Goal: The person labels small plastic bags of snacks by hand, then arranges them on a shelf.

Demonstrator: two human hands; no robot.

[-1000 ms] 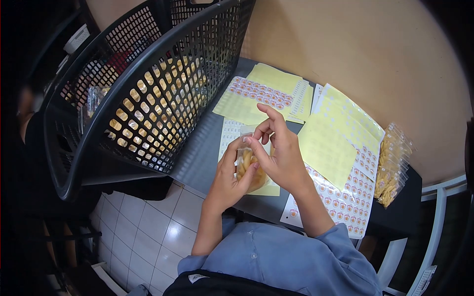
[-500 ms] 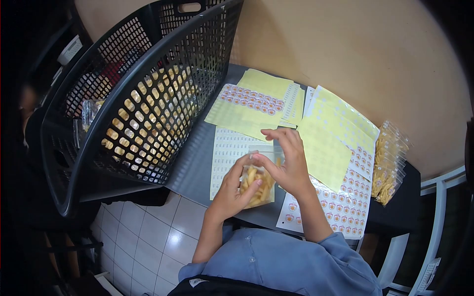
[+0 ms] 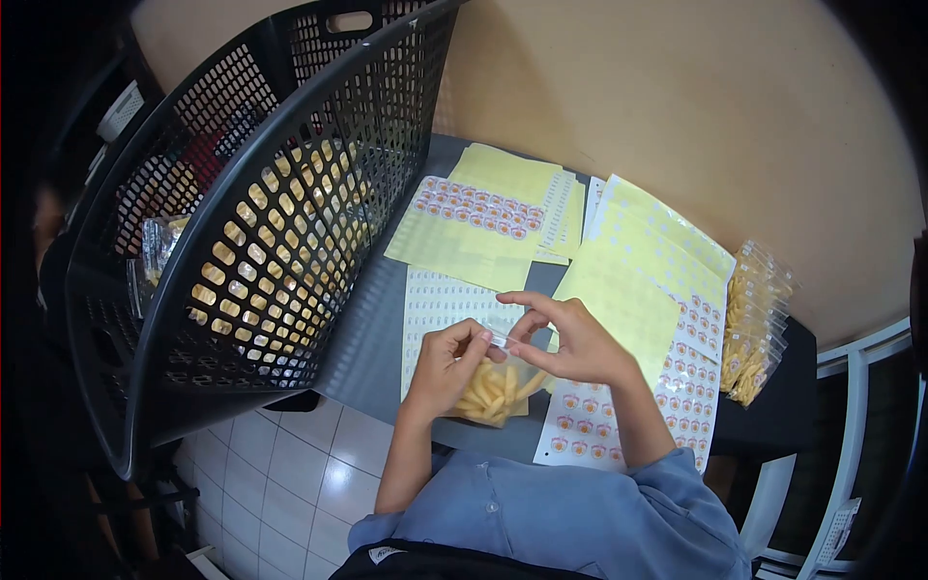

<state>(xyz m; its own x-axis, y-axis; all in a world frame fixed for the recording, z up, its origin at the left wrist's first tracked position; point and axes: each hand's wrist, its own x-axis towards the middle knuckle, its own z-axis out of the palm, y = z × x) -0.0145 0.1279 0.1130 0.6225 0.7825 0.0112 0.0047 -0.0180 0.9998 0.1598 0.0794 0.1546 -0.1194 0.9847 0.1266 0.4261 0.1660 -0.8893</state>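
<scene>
A clear plastic bag (image 3: pixel 495 394) of yellow stick-shaped snacks is in front of me, above the front edge of the table. My left hand (image 3: pixel 450 365) pinches the bag's top edge from the left. From the right, my right hand (image 3: pixel 572 340) has its thumb and fingertips closed at the same top edge, near the left fingertips. Beneath the bag lies a white sheet of small printed labels (image 3: pixel 440 300). A sheet of round pink-and-orange stickers (image 3: pixel 585 425) lies just under my right forearm.
A large black slatted basket (image 3: pixel 280 242) holding many snack bags stands on the left. Yellow backing sheets (image 3: pixel 619 319) and a partly used sticker sheet (image 3: pixel 483 208) cover the table's back. Filled snack bags (image 3: pixel 749 329) are piled at the right, beside the wall (image 3: pixel 677 106).
Both hands have come together at the bag's top edge, with the right fingers drawing down to a pinch. The bag's lower part is more exposed. The whole view has shifted slightly.
</scene>
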